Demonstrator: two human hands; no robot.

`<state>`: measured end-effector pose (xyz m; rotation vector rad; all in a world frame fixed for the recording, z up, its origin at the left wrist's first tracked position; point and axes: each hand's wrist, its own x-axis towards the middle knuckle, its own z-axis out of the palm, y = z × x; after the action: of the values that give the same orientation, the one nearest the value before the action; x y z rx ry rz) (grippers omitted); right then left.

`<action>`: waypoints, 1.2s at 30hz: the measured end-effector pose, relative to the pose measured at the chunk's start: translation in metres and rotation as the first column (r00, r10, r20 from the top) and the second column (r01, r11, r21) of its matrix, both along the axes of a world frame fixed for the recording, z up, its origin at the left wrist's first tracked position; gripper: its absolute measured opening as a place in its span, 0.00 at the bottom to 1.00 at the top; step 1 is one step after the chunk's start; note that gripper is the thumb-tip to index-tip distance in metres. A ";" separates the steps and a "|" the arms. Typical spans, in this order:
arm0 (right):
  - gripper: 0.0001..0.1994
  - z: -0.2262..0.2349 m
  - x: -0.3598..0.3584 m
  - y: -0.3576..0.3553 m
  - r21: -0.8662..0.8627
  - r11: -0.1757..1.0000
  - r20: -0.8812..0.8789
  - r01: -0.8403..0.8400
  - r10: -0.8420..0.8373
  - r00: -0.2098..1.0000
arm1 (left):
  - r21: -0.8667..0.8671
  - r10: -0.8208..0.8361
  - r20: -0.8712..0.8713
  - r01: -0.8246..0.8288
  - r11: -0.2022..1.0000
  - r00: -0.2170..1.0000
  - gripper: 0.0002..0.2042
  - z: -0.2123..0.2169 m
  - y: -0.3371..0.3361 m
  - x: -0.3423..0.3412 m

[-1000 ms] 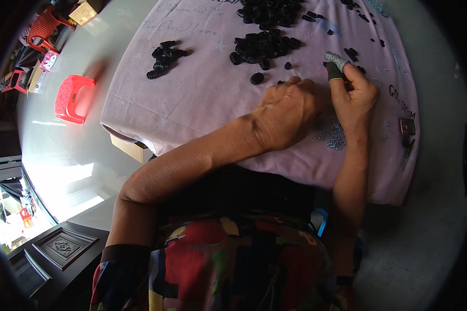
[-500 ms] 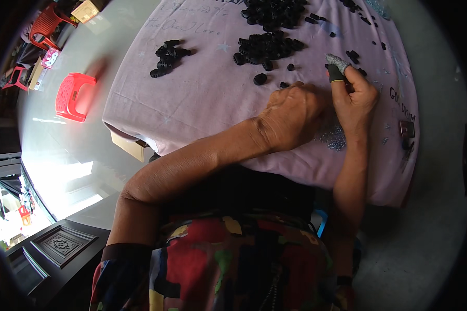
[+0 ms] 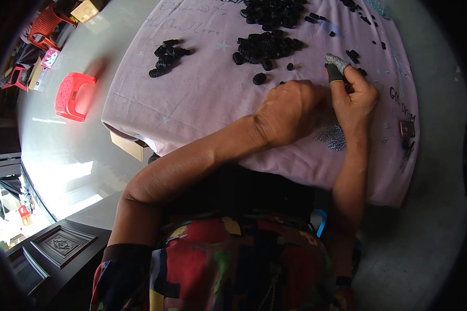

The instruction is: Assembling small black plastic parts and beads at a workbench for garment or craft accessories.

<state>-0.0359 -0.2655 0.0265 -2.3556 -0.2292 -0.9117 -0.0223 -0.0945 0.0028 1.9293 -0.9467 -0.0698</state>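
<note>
My left hand (image 3: 290,111) is curled closed over the pink cloth, back of the hand up, with its fingertips hidden, so what it holds does not show. Close on its right, my right hand (image 3: 357,101) pinches thumb and forefinger together. A grey speckled cover (image 3: 337,62) wraps that forefinger, and a dark finger sleeve (image 3: 335,73) is on the thumb. Something small and dark shows at these tips, too small to name. Below and between both hands lies a patch of tiny shiny blue-grey beads (image 3: 331,138). A single black ribbed piece (image 3: 259,79) lies just beyond my left hand.
Heaps of black ribbed pieces (image 3: 267,47) lie on the pink cloth (image 3: 192,109), with a smaller cluster (image 3: 167,56) farther left. At the right edge is a small dark square case (image 3: 407,129). A red plastic stool (image 3: 75,97) stands on the floor to the left.
My left hand has shifted slightly away from me, covering most of a small black piece beside its knuckles. My right hand has hardly moved.
</note>
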 end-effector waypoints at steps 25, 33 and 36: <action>0.07 -0.003 -0.006 0.021 0.345 0.912 -0.193 -0.224 0.303 0.933 | -0.366 0.047 -0.272 -0.149 0.919 0.961 0.07 0.000 0.047 0.034; 0.11 -0.005 -0.005 0.024 0.281 0.941 -0.230 -0.187 0.255 0.939 | 0.104 0.242 0.048 -0.246 0.964 0.969 0.11 0.004 0.092 0.039; 0.11 -0.003 -0.006 0.027 0.256 0.946 -0.239 -0.199 0.261 0.935 | 0.127 0.202 0.131 -0.218 0.968 0.971 0.12 -0.005 0.091 0.037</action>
<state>-0.0419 -0.2387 0.0237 -2.1530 -0.2696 -0.4689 0.0152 -0.0035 -0.0018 2.1738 -0.8257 0.1044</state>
